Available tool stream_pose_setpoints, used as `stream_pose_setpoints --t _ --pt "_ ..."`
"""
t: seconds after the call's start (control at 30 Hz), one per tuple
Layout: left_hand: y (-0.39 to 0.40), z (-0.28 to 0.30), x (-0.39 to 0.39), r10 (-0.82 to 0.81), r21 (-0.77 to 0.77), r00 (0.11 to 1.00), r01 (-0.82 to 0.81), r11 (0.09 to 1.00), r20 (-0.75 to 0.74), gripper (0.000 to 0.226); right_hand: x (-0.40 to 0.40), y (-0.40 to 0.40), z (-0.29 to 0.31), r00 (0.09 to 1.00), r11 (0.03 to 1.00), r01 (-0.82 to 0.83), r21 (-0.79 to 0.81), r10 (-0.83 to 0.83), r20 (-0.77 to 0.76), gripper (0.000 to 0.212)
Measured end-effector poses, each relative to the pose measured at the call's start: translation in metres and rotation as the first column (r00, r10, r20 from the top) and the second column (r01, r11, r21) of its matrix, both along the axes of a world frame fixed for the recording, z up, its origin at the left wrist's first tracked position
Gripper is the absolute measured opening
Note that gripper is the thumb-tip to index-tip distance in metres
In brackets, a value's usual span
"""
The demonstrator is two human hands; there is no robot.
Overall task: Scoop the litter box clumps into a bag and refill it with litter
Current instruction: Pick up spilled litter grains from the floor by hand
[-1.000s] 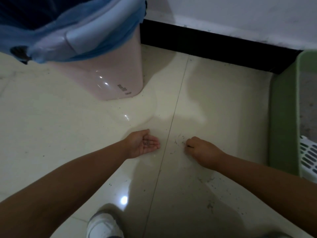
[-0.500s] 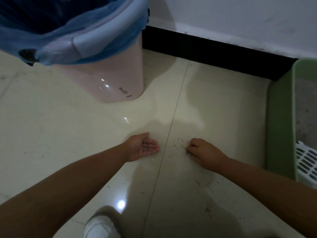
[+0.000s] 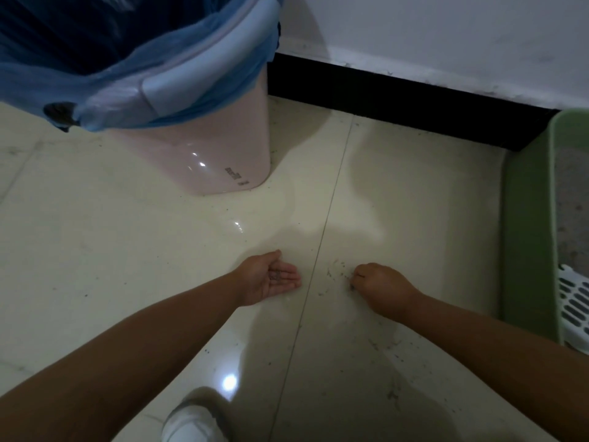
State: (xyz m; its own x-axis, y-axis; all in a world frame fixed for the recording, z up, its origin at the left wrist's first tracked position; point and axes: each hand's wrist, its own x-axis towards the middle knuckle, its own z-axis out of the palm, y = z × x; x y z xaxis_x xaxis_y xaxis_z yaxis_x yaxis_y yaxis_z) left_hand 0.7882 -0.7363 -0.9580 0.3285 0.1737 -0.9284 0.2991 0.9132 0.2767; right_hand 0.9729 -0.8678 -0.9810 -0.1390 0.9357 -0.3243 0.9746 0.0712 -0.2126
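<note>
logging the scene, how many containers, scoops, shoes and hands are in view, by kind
containers: 2, the pink bin with blue bag and the green litter box
scoops: 1, white slotted scoop
shoes: 1, white shoe
hands: 2, left hand, right hand
total: 6

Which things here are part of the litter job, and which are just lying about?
Part of the job:
- green litter box
- white scoop
- pink bin lined with a blue bag
- spilled litter grains on the floor
- left hand, cupped with grains in it
- right hand, picking at grains

Just there:
- white shoe
- black skirting board
</note>
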Motion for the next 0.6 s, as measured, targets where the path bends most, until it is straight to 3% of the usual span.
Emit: stream_pose_setpoints --t 0.13,0.2,0.27,0.3,0.37,0.43,0.5,0.53,0.6 --pt "-0.001 0.000 -0.001 0.011 0.001 1.000 -0.011 1.000 -0.009 0.049 -0.004 -0.003 0.001 0.999 0.996 -0.016 0.085 0.012 0.045 0.040" --pt "-0.001 -0.001 -0.002 0.018 0.001 1.000 -0.018 1.000 -0.014 0.049 -0.005 -0.004 -0.001 0.998 0.996 -0.030 0.087 0.026 0.055 0.024" --pt "-0.001 0.000 -0.002 0.032 -0.010 0.999 -0.032 0.999 -0.010 0.050 -0.010 -0.001 0.003 0.992 0.992 0.115 0.059 -0.112 -0.059 0.014" --pt "0.000 0.001 -0.002 0.039 -0.014 0.999 -0.039 0.999 -0.006 0.051 -0.012 0.003 0.004 0.952 0.958 0.281 0.050 -0.272 -0.139 0.013" --pt "0.000 0.002 0.000 0.057 -0.019 0.998 -0.057 0.998 0.003 0.051 -0.018 0.012 0.014 0.805 0.834 0.541 -0.103 -0.550 -0.223 0.014" --pt "-0.001 0.003 0.000 0.083 -0.032 0.996 -0.083 0.996 0.012 0.051 -0.027 0.023 0.027 0.555 0.686 0.664 -0.297 -0.718 -0.419 0.010" --pt "-0.001 0.002 -0.001 0.101 -0.049 0.994 -0.099 0.994 0.032 0.051 -0.039 0.032 0.040 0.267 0.599 0.627 -0.499 -0.766 -0.585 0.014" --pt "-0.001 0.001 -0.002 0.104 -0.056 0.994 -0.101 0.993 0.041 0.051 -0.045 0.036 0.046 0.187 0.592 0.564 -0.575 -0.770 -0.610 0.020" --pt "-0.001 0.000 -0.004 0.079 -0.072 0.996 -0.075 0.995 0.050 0.051 -0.047 0.038 0.052 0.141 0.583 0.519 -0.626 -0.780 -0.609 0.029"
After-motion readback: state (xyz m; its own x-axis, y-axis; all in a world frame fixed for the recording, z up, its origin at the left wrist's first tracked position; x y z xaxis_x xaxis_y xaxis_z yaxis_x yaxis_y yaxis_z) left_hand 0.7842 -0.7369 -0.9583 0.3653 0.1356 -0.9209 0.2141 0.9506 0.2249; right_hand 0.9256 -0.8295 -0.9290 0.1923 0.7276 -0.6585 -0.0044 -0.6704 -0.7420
